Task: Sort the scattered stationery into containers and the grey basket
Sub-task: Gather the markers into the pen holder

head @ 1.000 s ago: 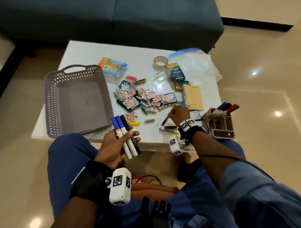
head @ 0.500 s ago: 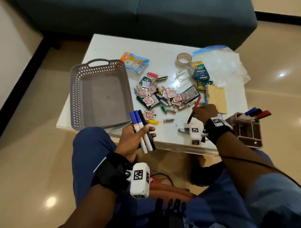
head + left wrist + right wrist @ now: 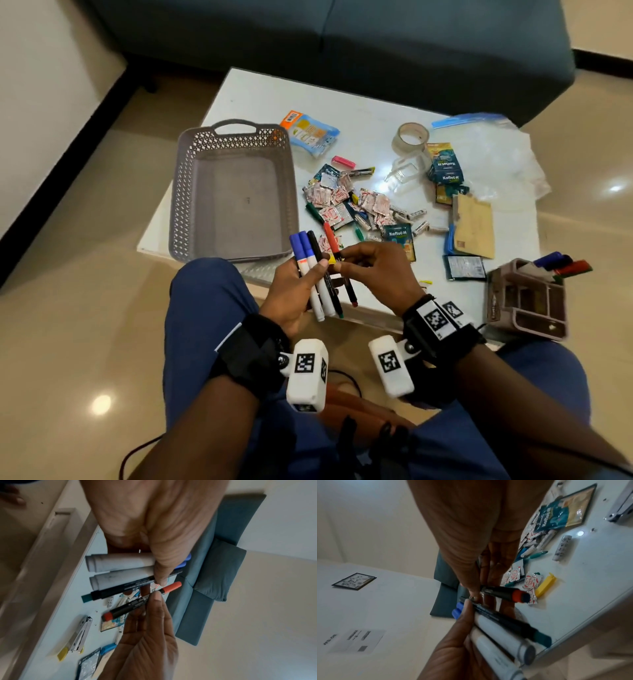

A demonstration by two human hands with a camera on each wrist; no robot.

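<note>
My left hand (image 3: 301, 284) grips a bundle of markers (image 3: 313, 274): two white ones with blue caps (image 3: 120, 562) and a black one with a green end (image 3: 120, 588). Right beside it, my right hand (image 3: 373, 270) pinches a black marker with a red cap (image 3: 337, 257) (image 3: 137, 601) (image 3: 501, 593), held against the bundle over the table's near edge. The grey basket (image 3: 236, 192) sits empty at the table's left. A brown desk organiser (image 3: 527, 301) with several markers stands at the right. Sachets and pens (image 3: 363, 209) lie scattered mid-table.
On the white table (image 3: 260, 99) lie a tape roll (image 3: 409, 137), a zip bag (image 3: 493, 154), a brown envelope (image 3: 474, 228), a blue packet (image 3: 310, 132), a yellow clip (image 3: 545, 584) and a stapler (image 3: 79, 632). A dark sofa (image 3: 342, 37) stands behind.
My right hand lifted the red-capped marker off the table and carried it left to the bundle in my left hand. The head view has shifted.
</note>
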